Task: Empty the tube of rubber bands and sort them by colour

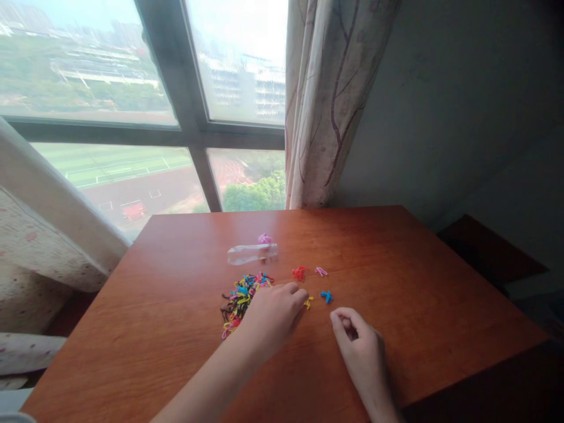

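A heap of small coloured rubber bands (241, 299) lies on the wooden table (418, 282). My left hand (271, 314) rests beside the heap with its fingers curled, the fingertips pinched at a yellow band (308, 302). My right hand (359, 346) lies on the table to the right, fingers curled in, thumb and forefinger touching, with nothing visible in them. Small sorted groups lie in front of the hands: blue bands (326, 296), red bands (299, 272) and pink bands (321, 271).
A clear plastic bottle (252, 253) lies on its side behind the heap, a pink cap (264, 238) beside it. A window and a patterned curtain (330, 100) stand behind the table. A dark side table (489, 249) is at the right.
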The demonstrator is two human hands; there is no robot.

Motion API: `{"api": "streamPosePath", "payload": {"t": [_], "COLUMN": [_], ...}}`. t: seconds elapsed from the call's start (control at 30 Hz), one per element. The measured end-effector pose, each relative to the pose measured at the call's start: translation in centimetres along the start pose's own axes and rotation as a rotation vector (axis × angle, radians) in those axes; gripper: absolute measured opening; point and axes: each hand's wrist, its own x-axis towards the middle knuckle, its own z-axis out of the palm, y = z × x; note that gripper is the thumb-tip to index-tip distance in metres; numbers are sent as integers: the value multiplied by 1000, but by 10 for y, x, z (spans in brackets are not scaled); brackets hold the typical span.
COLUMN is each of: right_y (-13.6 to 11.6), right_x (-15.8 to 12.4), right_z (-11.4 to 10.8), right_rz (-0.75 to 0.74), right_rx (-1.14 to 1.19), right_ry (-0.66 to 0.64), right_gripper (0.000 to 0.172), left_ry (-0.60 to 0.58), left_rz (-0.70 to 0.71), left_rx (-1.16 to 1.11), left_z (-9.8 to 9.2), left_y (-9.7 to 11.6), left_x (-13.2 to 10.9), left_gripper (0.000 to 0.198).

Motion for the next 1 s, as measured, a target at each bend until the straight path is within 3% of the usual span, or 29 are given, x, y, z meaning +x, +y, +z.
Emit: {"api": "streamPosePath", "payload": {"t": [0.13, 0.33, 0.5, 0.67, 0.83, 1.0], "right_y": [-3, -13, -32, -52, -60, -64], "right_x": [-1, -5, -8, -6, -2, 1], "right_z": [4, 16, 32, 44, 55, 59], "right_rz": [-81, -178, -244, -285, -306, -345], "right_rx": [-54, -55, -103, -139, -96, -112], "right_ry": [-59, -168, -268, -328, -318, -311], "right_gripper": [33, 27, 18, 16, 20, 19], "left_ry": [46, 277, 348, 311, 211, 185], "left_rz": [-121, -277, -430, -494, -450, -406], "left_rx": [-41, -163, -185, -167, -180, -213], "left_z": [-2, 8, 16, 20, 23, 27], "left_y": [-20, -49, -66, -68, -58, -50], "left_x": [-37, -94, -125, -135, -131, -124], "left_gripper": [20, 19, 18, 19, 21, 21]}}
